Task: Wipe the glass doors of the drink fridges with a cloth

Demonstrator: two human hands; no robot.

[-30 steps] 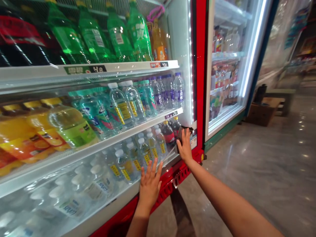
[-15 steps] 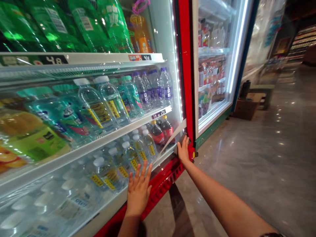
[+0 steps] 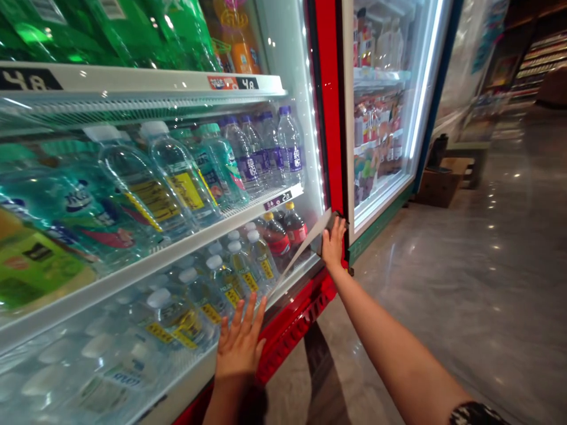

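Observation:
My left hand [image 3: 239, 342] lies flat against the glass door of a red-framed drinks fridge [image 3: 305, 316], low down, fingers spread. A pale, tape-like strip [image 3: 301, 245] slants across the glass, from beside its fingertips up to the door's right edge. At that upper end is my right hand [image 3: 334, 242], thumb and fingers bent around a small dark piece [image 3: 329, 222] whose kind I cannot make out; the fingers partly cover it. Behind the glass near the hands stand water bottles with yellow labels [image 3: 233, 289] and cola bottles [image 3: 277, 239].
Higher shelves hold purple-capped bottles [image 3: 290, 150], a turquoise bottle [image 3: 224, 168] and large green bottles [image 3: 177, 41]. A second lit fridge [image 3: 381, 141] stands to the right. Beyond it, a cardboard box [image 3: 438, 186] sits on the shiny grey floor [image 3: 469, 283].
My right hand has moved up along the door's right edge to the strip's upper end. My left hand stays flat on the glass. The view has shifted slightly.

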